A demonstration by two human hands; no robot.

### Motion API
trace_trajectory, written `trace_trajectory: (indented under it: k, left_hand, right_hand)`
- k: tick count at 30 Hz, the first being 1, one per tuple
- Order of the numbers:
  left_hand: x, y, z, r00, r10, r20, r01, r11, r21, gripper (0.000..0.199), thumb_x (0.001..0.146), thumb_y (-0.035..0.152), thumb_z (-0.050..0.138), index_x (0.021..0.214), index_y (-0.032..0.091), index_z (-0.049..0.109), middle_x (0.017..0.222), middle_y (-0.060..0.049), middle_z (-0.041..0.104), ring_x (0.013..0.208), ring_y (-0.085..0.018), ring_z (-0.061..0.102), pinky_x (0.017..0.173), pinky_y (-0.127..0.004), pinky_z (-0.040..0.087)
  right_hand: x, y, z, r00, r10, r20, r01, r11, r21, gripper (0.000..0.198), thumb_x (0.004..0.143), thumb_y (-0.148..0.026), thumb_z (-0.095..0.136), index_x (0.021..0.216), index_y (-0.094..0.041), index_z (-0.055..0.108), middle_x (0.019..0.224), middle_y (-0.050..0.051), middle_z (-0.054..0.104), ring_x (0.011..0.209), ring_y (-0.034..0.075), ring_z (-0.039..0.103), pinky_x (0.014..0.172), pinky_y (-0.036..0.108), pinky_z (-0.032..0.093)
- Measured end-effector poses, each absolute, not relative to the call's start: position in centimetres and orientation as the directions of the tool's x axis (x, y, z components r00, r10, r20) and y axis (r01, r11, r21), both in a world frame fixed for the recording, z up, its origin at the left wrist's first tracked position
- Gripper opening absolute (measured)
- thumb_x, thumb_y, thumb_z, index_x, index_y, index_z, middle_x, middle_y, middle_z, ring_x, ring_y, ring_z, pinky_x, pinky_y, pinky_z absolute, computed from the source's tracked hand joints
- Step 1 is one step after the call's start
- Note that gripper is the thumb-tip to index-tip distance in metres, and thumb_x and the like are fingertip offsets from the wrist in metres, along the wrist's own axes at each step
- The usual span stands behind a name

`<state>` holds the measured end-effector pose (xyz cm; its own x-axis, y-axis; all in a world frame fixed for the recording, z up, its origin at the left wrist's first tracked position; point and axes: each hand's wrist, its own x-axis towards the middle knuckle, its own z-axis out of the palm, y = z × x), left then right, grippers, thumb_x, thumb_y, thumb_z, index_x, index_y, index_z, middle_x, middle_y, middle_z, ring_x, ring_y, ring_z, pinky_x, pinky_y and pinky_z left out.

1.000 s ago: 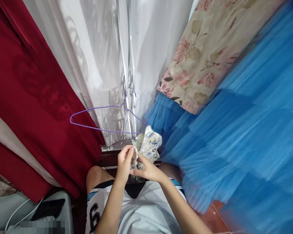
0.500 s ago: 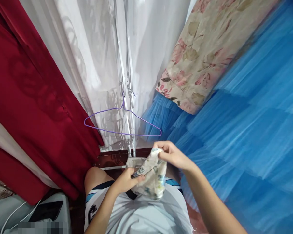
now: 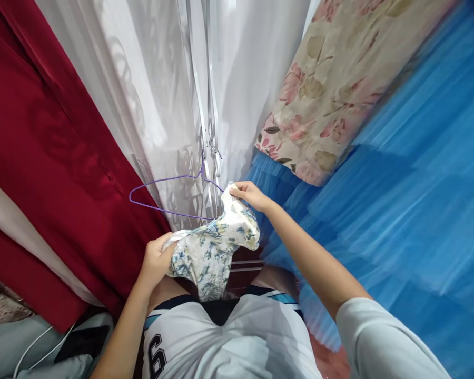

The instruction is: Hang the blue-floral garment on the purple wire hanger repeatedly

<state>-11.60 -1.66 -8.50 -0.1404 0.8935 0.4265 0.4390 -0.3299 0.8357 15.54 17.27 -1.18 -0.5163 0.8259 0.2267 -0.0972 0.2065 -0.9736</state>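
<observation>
A small white garment [image 3: 205, 252] with a blue and yellow flower print is stretched between my two hands, above my knees. My left hand [image 3: 158, 258] is closed on its left edge, where the cloth bunches up. Higher up, my right hand [image 3: 250, 195] pinches the upper right corner of the garment. Just behind it a purple wire hanger [image 3: 169, 213] hangs from a white metal stand [image 3: 211, 126]. The garment's upper right part covers the hanger's right end.
Red cloth [image 3: 63, 147] hangs at the left and white curtains [image 3: 150, 79] behind the stand. On the right are a floral cloth [image 3: 319, 105] and a layered blue tulle skirt [image 3: 418, 210]. A dark flat device [image 3: 79, 342] and a white cable [image 3: 33, 345] lie at lower left.
The garment has gone from bunched near my lap to spread out and raised in front of the hanger. My hands have moved apart, the right one upward, the left one leftward.
</observation>
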Motion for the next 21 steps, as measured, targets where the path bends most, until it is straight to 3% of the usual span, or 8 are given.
trace_trajectory:
  k: [5, 9, 12, 15, 17, 21]
  left_hand:
    - [-14.9, -1.8, -7.5, -0.198, 0.87, 0.451, 0.55, -0.282, 0.786, 0.021, 0.085, 0.035, 0.058, 0.081, 0.017, 0.069, 0.068, 0.001, 0.059, 0.062, -0.014, 0.051, 0.055, -0.022, 0.038]
    - [-18.9, -0.4, -7.2, 0.031, 0.911, 0.412, 0.699, -0.315, 0.643, 0.017, 0.078, 0.036, 0.067, 0.072, 0.021, 0.07, 0.069, -0.001, 0.062, 0.068, -0.017, 0.053, 0.066, -0.025, 0.042]
    - [-22.2, 1.9, -7.3, 0.116, 0.905, 0.409, 0.71, -0.363, 0.603, 0.012, 0.066, 0.034, 0.077, 0.065, 0.023, 0.072, 0.069, -0.004, 0.064, 0.073, -0.02, 0.056, 0.085, -0.032, 0.043]
    - [-25.4, 4.6, -7.0, 0.029, 0.908, 0.418, 0.769, -0.288, 0.571, 0.01, 0.064, 0.029, 0.078, 0.071, 0.023, 0.073, 0.082, -0.006, 0.069, 0.092, -0.025, 0.06, 0.111, -0.046, 0.022]
    - [-27.1, 6.2, -6.0, -0.034, 0.901, 0.432, 0.837, -0.211, 0.505, 0.01, 0.068, 0.028, 0.073, 0.076, 0.023, 0.074, 0.091, -0.008, 0.07, 0.103, -0.029, 0.057, 0.114, -0.051, 0.01]
    - [-27.9, 8.2, -2.5, -0.056, 0.844, 0.534, 0.875, -0.216, 0.433, 0.019, 0.075, 0.027, 0.062, 0.09, 0.02, 0.071, 0.103, -0.01, 0.07, 0.102, -0.029, 0.056, 0.105, -0.044, 0.03]
  right_hand:
    - [13.3, 15.9, -2.3, -0.589, 0.799, 0.122, -0.214, -0.008, -0.977, 0.034, 0.064, -0.044, 0.08, 0.074, -0.013, 0.071, 0.062, 0.003, 0.071, 0.052, 0.013, 0.061, 0.05, 0.022, 0.048]
    - [14.6, 16.0, -1.9, -0.587, 0.807, 0.07, -0.231, -0.084, -0.969, 0.033, 0.06, -0.04, 0.084, 0.071, -0.012, 0.071, 0.062, 0.005, 0.071, 0.052, 0.014, 0.064, 0.051, 0.023, 0.05]
    - [15.8, 16.1, -0.9, -0.626, 0.778, 0.055, -0.211, -0.102, -0.972, 0.032, 0.061, -0.036, 0.084, 0.077, -0.011, 0.073, 0.069, 0.007, 0.074, 0.058, 0.017, 0.068, 0.056, 0.024, 0.053]
    - [16.3, 15.9, -0.1, -0.65, 0.759, 0.038, -0.167, -0.094, -0.981, 0.032, 0.064, -0.036, 0.083, 0.08, -0.009, 0.074, 0.073, 0.01, 0.075, 0.06, 0.018, 0.068, 0.057, 0.025, 0.053]
    - [16.3, 15.9, 0.0, -0.652, 0.758, 0.024, -0.149, -0.098, -0.984, 0.031, 0.066, -0.035, 0.083, 0.08, -0.009, 0.074, 0.074, 0.01, 0.075, 0.059, 0.017, 0.068, 0.055, 0.025, 0.053]
    - [16.2, 16.5, -0.4, -0.663, 0.749, 0.009, -0.152, -0.123, -0.981, 0.027, 0.068, -0.034, 0.082, 0.08, -0.011, 0.073, 0.073, 0.008, 0.075, 0.06, 0.017, 0.067, 0.055, 0.025, 0.053]
